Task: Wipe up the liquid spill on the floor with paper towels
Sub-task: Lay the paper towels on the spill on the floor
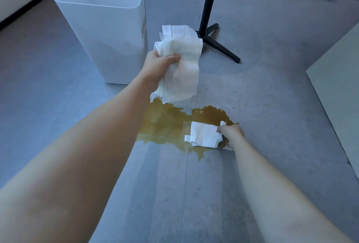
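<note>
While most of the brown-yellow spill (167,122) lies wet across the grey floor (272,96), I judge the job to be only at its start. From my end of the link I see my right hand (232,131) low on the spill's right part. Its fingers are curled round a folded paper towel (204,135) that lies flat on the liquid. The towel's edge by the hand looks stained brown, the rest of it white.

My left hand (159,65) is raised above the puddle's far left edge, clenched round a loose bunch of paper towels (182,63). The bunch hangs clear of the floor, its lower corner just above the liquid as far as I can tell. It looks mostly white, perhaps faintly damp in the middle; I cannot say for sure.

A white bin (108,34) stands upright just beyond the left hand, and a black stand (209,9) is planted farther back to the right.

By my judgement nearly the whole puddle is left to wipe: the broad left lobe, the darker right one and the small run toward me. After that the soaked paper goes into the bin.
</note>
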A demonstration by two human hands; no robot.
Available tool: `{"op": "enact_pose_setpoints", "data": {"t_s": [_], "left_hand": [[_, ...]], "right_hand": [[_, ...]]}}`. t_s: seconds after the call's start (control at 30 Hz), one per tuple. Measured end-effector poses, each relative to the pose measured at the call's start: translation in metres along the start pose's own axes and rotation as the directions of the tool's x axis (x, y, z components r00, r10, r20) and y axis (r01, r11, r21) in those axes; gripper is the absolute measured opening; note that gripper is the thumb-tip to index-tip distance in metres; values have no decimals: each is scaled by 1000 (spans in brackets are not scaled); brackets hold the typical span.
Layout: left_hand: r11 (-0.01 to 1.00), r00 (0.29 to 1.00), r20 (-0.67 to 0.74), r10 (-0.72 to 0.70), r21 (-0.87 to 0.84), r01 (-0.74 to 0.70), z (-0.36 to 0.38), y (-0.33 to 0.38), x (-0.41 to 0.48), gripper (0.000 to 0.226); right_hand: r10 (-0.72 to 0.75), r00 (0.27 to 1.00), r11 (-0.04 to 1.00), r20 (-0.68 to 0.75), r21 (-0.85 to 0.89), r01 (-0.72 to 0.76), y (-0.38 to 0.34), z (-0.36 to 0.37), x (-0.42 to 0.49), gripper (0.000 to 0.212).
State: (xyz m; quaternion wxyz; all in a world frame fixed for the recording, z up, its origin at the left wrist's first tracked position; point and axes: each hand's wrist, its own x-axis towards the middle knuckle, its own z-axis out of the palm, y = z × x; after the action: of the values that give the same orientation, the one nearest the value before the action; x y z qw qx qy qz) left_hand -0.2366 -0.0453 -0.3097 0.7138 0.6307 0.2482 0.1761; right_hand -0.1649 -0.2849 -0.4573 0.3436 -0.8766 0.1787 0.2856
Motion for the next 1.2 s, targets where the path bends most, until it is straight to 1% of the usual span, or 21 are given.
{"op": "enact_pose_setpoints", "data": {"t_s": [0.07, 0.2, 0.3, 0.4, 0.6, 0.7, 0.77, 0.8, 0.87, 0.9, 0.93, 1.0, 1.03, 1.1, 1.13, 1.2], "left_hand": [[1000, 1000, 5, 11, 14, -11, -4, 4, -1, 12], [999, 1000, 17, 22, 30, -23, -17, 11, -7, 11], [999, 1000, -1, 30, 19, -30, -29, 18, -12, 11], [999, 999, -26, 41, 1, -41, -41, 25, -15, 12], [998, 995, -73, 69, -4, -70, -66, 35, -24, 12], [997, 993, -97, 70, -6, -71, -77, 36, -27, 12], [997, 992, -103, 73, -8, -75, -84, 38, -29, 12], [997, 992, -106, 75, -8, -76, -86, 38, -29, 12], [997, 990, -117, 74, -14, -77, -91, 38, -30, 12], [997, 990, -122, 75, -17, -77, -93, 38, -30, 13], [997, 989, -125, 75, -18, -78, -95, 38, -30, 13], [997, 989, -127, 75, -15, -77, -98, 37, -30, 13], [997, 990, -122, 72, -15, -75, -98, 36, -30, 13], [997, 992, -106, 68, -17, -70, -97, 35, -31, 13], [998, 993, -99, 65, -17, -67, -96, 33, -30, 14], [999, 995, -84, 53, -4, -53, -92, 32, -30, 14]], "right_hand": [[-51, 998, 999, 26, 3, 51, -17, 1, -6, 50], [-172, 980, 985, 100, 6, 172, -51, 12, -22, 47], [-210, 967, 977, 145, 7, 211, -69, 28, -34, 39], [-260, 945, 961, 200, -37, 273, -82, 46, -45, 35], [-314, 913, 935, 262, -79, 345, -100, 82, -68, 39], [-368, 869, 922, 330, 7, 387, -105, 96, -76, 30], [-400, 804, 905, 440, 48, 423, -106, 105, -84, 17], [-406, 776, 892, 482, 25, 452, -106, 107, -87, 14], [-406, 763, 850, 503, -99, 518, -107, 110, -89, 6], [-405, 763, 814, 503, -183, 552, -107, 110, -90, 7], [-401, 764, 777, 505, -255, 576, -108, 110, -90, 16], [-426, 769, 729, 476, -322, 604, -111, 107, -86, 21], [-461, 766, 729, 448, -301, 615, -112, 104, -83, 20], [-531, 749, 775, 395, -132, 618, -120, 92, -85, 15], [-562, 737, 789, 376, -23, 614, -125, 85, -88, 18], [-632, 701, 772, 330, 184, 608, -138, 68, -96, 31]]}}
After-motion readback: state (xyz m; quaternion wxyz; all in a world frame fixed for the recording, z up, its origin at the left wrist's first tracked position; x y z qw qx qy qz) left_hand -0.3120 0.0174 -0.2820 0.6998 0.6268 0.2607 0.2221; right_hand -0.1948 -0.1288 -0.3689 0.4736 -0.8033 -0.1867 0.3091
